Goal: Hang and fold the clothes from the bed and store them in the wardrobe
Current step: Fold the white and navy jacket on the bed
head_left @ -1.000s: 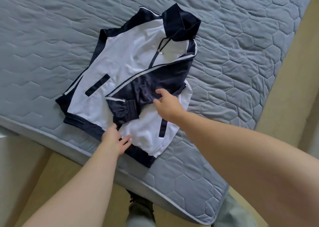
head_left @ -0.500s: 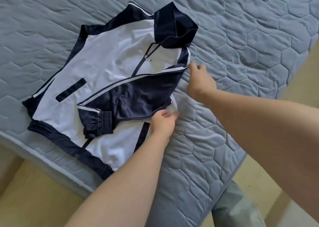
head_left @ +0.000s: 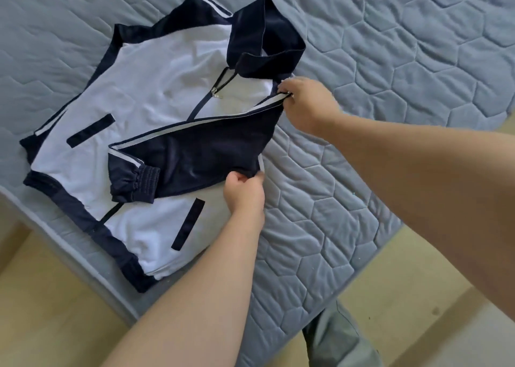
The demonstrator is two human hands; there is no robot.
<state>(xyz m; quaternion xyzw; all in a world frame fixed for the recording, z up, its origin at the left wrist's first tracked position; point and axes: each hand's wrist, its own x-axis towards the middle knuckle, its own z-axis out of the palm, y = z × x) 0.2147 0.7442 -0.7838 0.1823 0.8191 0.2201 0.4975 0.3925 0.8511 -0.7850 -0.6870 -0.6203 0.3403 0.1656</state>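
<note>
A white and navy zip jacket (head_left: 156, 88) lies front-up on the grey quilted bed (head_left: 390, 60), near its front edge. Its navy right sleeve (head_left: 200, 149) is folded across the chest, cuff pointing left. My right hand (head_left: 309, 104) pinches the jacket's shoulder edge just below the raised navy collar (head_left: 262, 40). My left hand (head_left: 243, 194) is closed on the jacket's right side edge, under the armpit of the folded sleeve. The other sleeve is tucked out of sight.
The mattress edge (head_left: 69, 244) runs diagonally at the lower left, with light wooden floor (head_left: 41, 311) beyond it. My grey trouser leg (head_left: 334, 341) shows at the bottom by the bed corner.
My left hand went from the hem to the jacket's right side edge and gripped it. My right hand left the sleeve, moved up to the shoulder and pinched it.
</note>
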